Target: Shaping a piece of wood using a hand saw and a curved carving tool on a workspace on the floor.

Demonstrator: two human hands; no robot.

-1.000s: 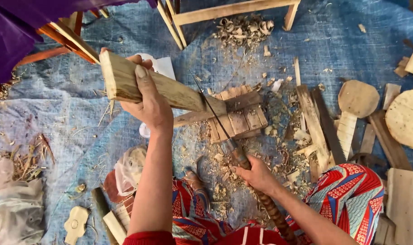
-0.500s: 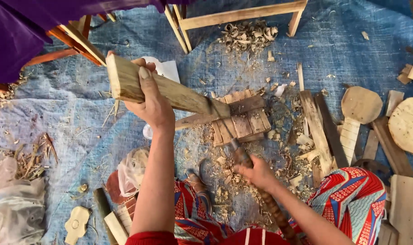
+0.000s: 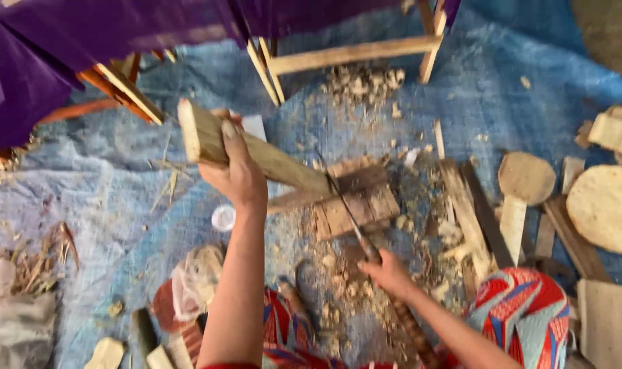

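My left hand point(image 3: 237, 171) grips a long wooden plank piece point(image 3: 284, 166), holding its upper end raised and tilted while the lower end rests on a wooden chopping block point(image 3: 359, 208). My right hand point(image 3: 387, 273) holds the handle of a long-bladed knife point(image 3: 346, 208), whose blade meets the lower end of the plank at the block. Wood chips point(image 3: 338, 273) lie scattered around the block on a blue tarp point(image 3: 119, 205).
A wooden stool frame point(image 3: 352, 55) stands at the top under purple cloth point(image 3: 85, 41). Carved paddle-shaped pieces point(image 3: 523, 191) and round wooden boards point(image 3: 608, 208) lie at the right. Planks point(image 3: 471, 219) sit beside the block. Patterned fabric point(image 3: 523, 311) covers my knee.
The view has shifted slightly; the plank and both hands keep nearly the same pose, with the knife blade staying against the plank's lower end.
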